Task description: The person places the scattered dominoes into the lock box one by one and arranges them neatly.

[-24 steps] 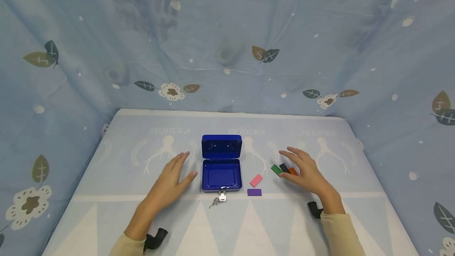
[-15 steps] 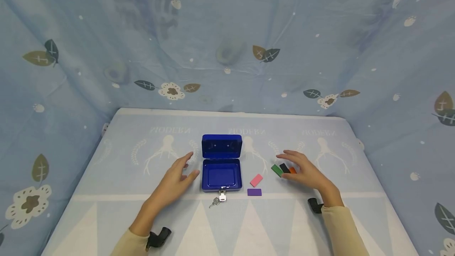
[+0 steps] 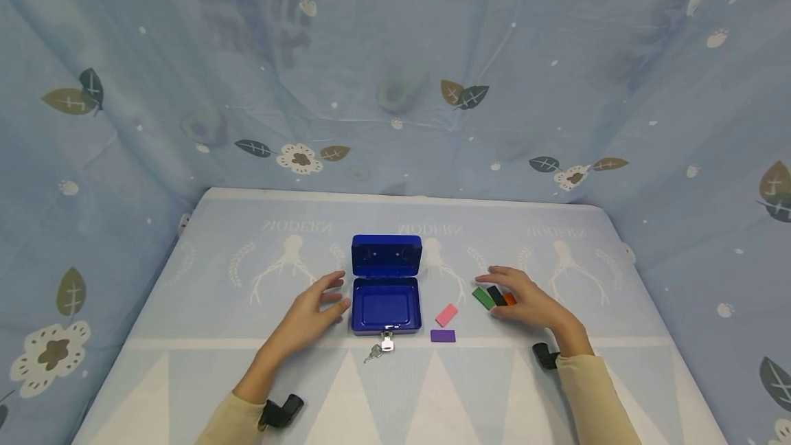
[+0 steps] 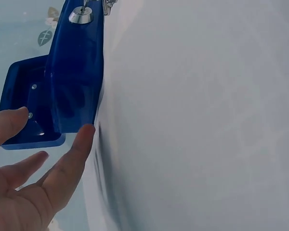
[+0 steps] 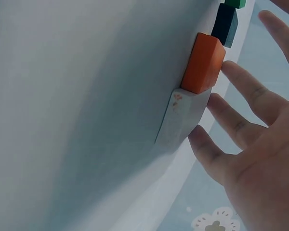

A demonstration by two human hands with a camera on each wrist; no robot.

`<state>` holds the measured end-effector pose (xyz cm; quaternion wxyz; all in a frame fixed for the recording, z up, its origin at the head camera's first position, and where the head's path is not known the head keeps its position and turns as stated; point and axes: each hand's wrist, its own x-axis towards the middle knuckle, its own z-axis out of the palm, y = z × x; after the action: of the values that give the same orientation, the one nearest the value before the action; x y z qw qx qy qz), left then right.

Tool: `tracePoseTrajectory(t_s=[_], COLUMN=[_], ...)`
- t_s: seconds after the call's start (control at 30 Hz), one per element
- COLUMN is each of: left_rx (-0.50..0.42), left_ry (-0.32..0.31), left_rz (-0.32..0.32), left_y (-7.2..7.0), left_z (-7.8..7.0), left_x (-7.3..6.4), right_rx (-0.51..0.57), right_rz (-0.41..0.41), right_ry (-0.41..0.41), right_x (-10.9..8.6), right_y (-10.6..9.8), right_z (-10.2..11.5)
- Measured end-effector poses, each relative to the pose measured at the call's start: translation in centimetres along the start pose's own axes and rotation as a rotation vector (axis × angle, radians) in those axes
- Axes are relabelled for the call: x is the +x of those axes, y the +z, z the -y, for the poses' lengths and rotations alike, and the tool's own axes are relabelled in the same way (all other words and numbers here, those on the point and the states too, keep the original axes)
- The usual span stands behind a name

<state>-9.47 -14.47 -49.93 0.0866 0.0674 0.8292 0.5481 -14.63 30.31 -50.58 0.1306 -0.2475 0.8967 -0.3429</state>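
Note:
A blue cash box (image 3: 386, 305) stands with its lid (image 3: 386, 256) raised. A silver padlock (image 3: 387, 342) hangs at its front, with keys (image 3: 373, 353) attached. My left hand (image 3: 312, 314) is at the box's left side, fingers loosely bent and holding nothing; in the left wrist view one fingertip is at the box's corner, contact unclear. My right hand (image 3: 530, 304) is spread around a row of small blocks: green (image 3: 484, 298), black (image 3: 496, 295) and orange (image 5: 201, 63). A white block (image 5: 182, 115) joins the row in the right wrist view, where fingertips appear against the orange and white blocks.
A pink block (image 3: 446, 315) and a purple block (image 3: 442, 336) lie between the box and my right hand. The patterned tablecloth (image 3: 204, 321) covers the table. A blue printed curtain (image 3: 395, 74) rises behind and at both sides.
My left hand has moved right, closer to the box, and its fingers have bent more. My right hand's upper fingers have come lower and further left over the blocks. Box and blocks look unmoved.

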Motion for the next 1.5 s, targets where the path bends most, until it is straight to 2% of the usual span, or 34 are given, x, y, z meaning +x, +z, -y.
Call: tracePoseTrajectory(t_s=[0.13,0.27,0.43,0.7,0.97,1.5], left_rx=[-0.100,-0.155,-0.169,-0.185,-0.238,-0.290], left_ry=[-0.057,-0.082,-0.100,-0.081,-0.113,-0.129], left_rz=[0.011,0.025,0.041,0.085,0.109,0.130], left_y=[0.44,0.70,0.83,0.81,0.86,0.73], left_z=[0.03,0.14,0.30,0.49,0.64,0.58], left_x=[0.18,0.30,0.40,0.51,0.67,0.72], right_rx=[-0.027,-0.060,-0.076,-0.106,-0.105,-0.086], right_rz=[-0.003,-0.008,-0.015,-0.021,-0.023,-0.034], right_ry=[0.015,0.027,0.033,0.034,0.043,0.087], right_x=[0.06,0.05,0.08,0.26,0.28,0.34], right_y=[0.02,0.07,0.16,0.20,0.23,0.38], right_z=[0.11,0.11,0.03,0.10,0.10,0.11])
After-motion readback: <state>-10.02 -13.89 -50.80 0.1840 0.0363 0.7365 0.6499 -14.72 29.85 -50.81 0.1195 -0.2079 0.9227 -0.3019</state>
